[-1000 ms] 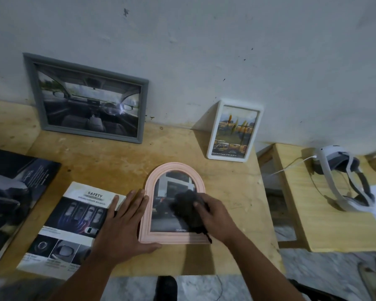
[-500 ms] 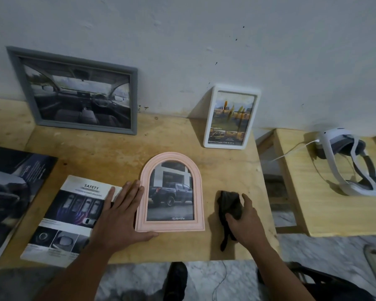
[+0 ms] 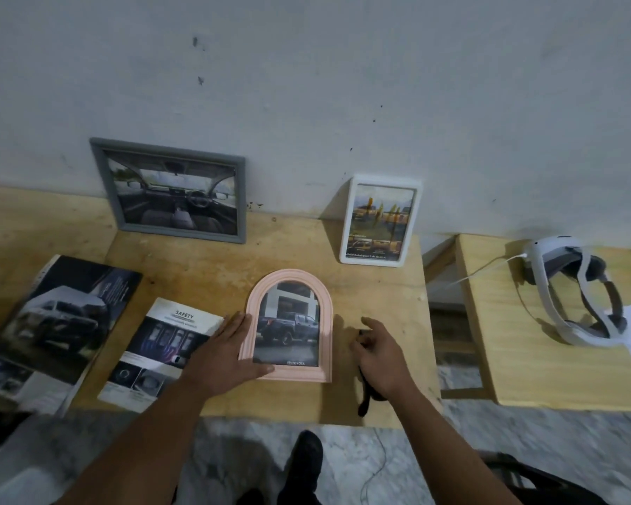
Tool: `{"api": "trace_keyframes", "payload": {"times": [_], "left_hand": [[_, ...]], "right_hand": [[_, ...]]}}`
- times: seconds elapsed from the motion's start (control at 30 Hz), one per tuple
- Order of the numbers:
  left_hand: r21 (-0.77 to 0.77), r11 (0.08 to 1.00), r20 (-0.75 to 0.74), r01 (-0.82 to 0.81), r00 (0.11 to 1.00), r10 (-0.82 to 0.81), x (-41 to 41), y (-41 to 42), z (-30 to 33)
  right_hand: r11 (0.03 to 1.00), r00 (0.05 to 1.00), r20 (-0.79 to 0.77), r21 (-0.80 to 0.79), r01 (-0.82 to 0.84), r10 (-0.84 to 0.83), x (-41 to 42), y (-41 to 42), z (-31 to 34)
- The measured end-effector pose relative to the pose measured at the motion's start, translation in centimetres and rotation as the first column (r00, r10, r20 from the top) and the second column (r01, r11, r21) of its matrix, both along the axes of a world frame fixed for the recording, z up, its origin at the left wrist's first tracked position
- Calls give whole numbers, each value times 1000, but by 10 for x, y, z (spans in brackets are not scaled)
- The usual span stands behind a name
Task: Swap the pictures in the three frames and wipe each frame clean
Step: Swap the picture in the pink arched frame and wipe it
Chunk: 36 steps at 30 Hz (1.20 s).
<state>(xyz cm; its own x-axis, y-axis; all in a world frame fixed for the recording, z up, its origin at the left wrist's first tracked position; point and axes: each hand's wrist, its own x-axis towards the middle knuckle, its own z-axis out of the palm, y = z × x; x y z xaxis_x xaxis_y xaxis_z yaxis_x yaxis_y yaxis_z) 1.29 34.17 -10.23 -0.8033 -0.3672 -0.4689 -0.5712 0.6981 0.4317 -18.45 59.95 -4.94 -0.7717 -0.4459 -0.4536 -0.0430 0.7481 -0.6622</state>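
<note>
Cloth [image 3: 365,397] now beside pink frame [image 3: 288,326].

Under the left hand [image 3: 223,355] lies a pale pink arched frame [image 3: 325,322]; beyond it stand a grey frame [image 3: 102,184] and a white frame [image 3: 412,227]. A black cloth [image 3: 364,399] sits beneath the right hand [image 3: 377,353]; the desk [image 3: 288,242] is yellowish wood.

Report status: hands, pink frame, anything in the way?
Left hand flat on pink frame edge. Right hand over black cloth, grip unclear. Frame lies flat; nothing on its glass.
</note>
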Motion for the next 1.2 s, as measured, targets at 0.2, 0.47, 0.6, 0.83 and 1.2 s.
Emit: {"api": "trace_keyframes", "payload": {"times": [0.2,0.47,0.6,0.83,1.2], "left_hand": [[390,827,-48,-405,888,457,-20,27,19],[460,643,5,-612,726,687,-28,30,20],[480,614,39,-627,715,698,-36,22,23],[448,648,101,-616,755,648,-45,1,29],[439,725,-98,-531,774,626,-110,-80,50]], "right_hand": [[997,866,500,-71,40,1,19,-52,3],[975,757,636,-31,221,-151,16,-52,-16],[967,765,616,-18,255,-190,17,-55,-17],[970,783,598,-35,239,-171,13,-67,-4],[956,960,188,-169,239,-207,-44,-148,15]]}}
